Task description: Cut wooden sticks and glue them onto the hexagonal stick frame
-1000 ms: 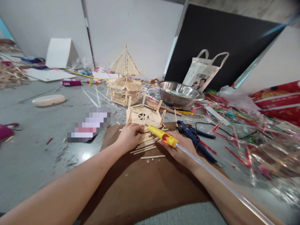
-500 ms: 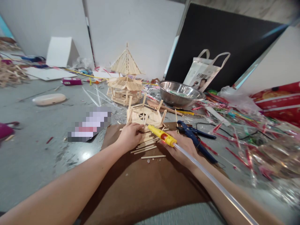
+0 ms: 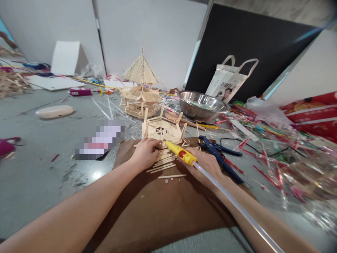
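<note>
Grey counter [image 3: 42,182]; centre of frame, stick model [image 3: 151,132]. Left hand [image 3: 144,154] at its near edge, grip unclear; right hand [image 3: 204,166] holding yellow glue gun [image 3: 173,147], best squeezed sparingly.

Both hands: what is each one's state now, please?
Left hand: at the stick frame; grip cannot be told.
Right hand: closed, holding the yellow hot-glue gun.

Steel bowl [image 3: 196,111] before white bag [image 3: 223,80]; phone [image 3: 101,142] near white case [image 3: 54,112]

Yellow glue gun [image 3: 176,148], brown sheet [image 3: 160,214]
</note>
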